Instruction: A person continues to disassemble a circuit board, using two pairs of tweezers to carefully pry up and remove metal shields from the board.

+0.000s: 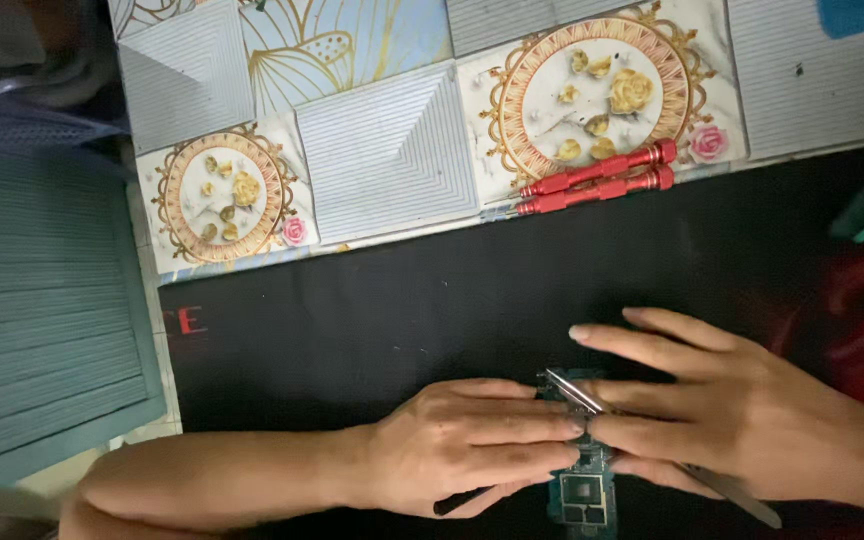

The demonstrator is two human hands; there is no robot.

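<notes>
Both my hands rest on a blue circuit board point(584, 490) near me; left hand point(472, 445) pins it, right hand point(742, 405) grips metal tweezers point(577, 392). Two red screwdrivers point(597, 180) lie far off on the table point(392, 150)

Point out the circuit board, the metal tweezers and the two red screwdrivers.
circuit board point(584, 497): head view, on its blue lower part below the hands.
metal tweezers point(572, 390): head view, on the silver arms near the tips.
red screwdrivers point(602, 178): head view, on the handles lying side by side.
</notes>
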